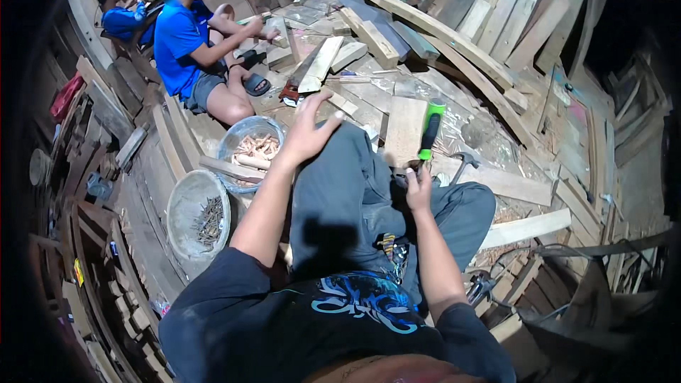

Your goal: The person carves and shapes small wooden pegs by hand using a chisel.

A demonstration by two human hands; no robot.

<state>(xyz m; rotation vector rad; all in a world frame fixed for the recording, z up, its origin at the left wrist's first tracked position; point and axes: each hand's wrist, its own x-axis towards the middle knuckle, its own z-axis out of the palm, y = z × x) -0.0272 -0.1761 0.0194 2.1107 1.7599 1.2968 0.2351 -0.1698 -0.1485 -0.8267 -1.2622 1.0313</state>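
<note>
My left hand [310, 133] rests on my raised left knee, its fingers spread and nothing in it. Low between my legs, my right hand [418, 188] is closed around the dark lower end of a tool with a green-and-black handle [430, 130]. That handle points up and away from me; the tool's working end is hidden by my fingers. Just beyond lies a pale wooden board [406, 124]. To the right of the hand, a claw hammer [464, 162] with a steel head lies by my right knee.
At my left stand a bucket of nails [172, 207] and a clear tub [225, 143] of wood pieces. A handsaw [291, 91] lies ahead near a seated person in blue [177, 35]; another person [122, 21] sits behind. Planks [454, 35] are heaped at the far right.
</note>
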